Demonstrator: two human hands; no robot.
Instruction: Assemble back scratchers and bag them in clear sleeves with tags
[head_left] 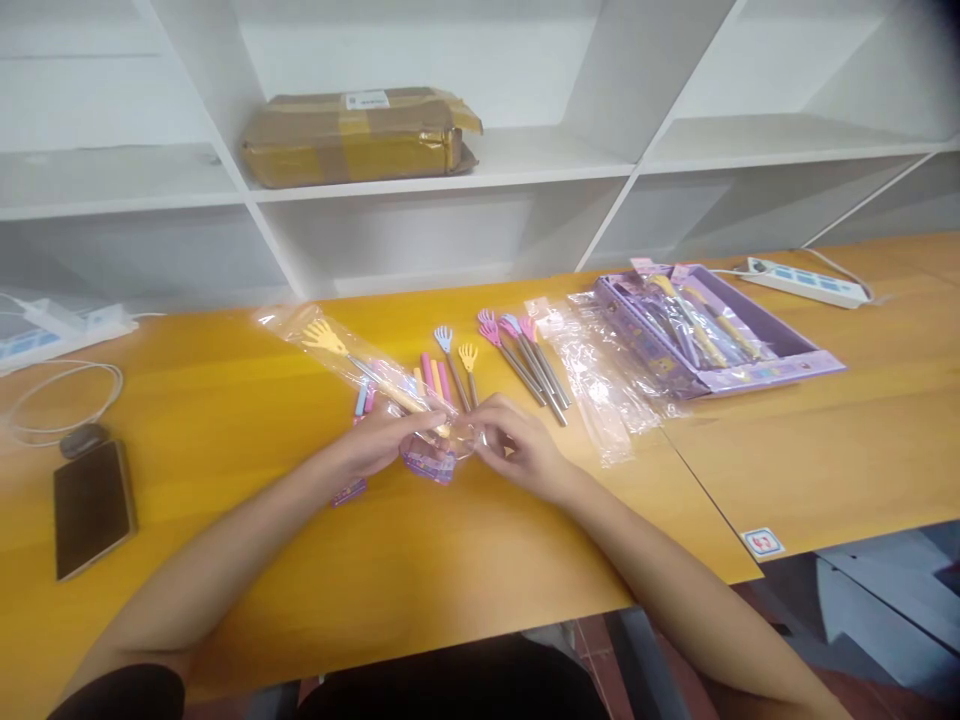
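No writing is legible. Near the bench's middle, the left hand (382,443) and right hand (521,452) pinch closed on the packaged yellow back scratcher (352,362), at its purple header card (429,463).

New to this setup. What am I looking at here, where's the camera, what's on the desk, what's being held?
There is no machine here: a person works with two bare hands, and the one picture comes from a camera on their head, looking forward and down.

The left hand and right hand meet over an orange table. Together they hold the near end of a clear plastic sleeve containing a yellow hand-shaped back scratcher.

Beyond the hands lie loose scratchers in pink, blue and yellow, then empty clear sleeves and a purple box with more packed ones. A phone lies far left, a power strip far right. A taped cardboard parcel sits on the white shelf behind.
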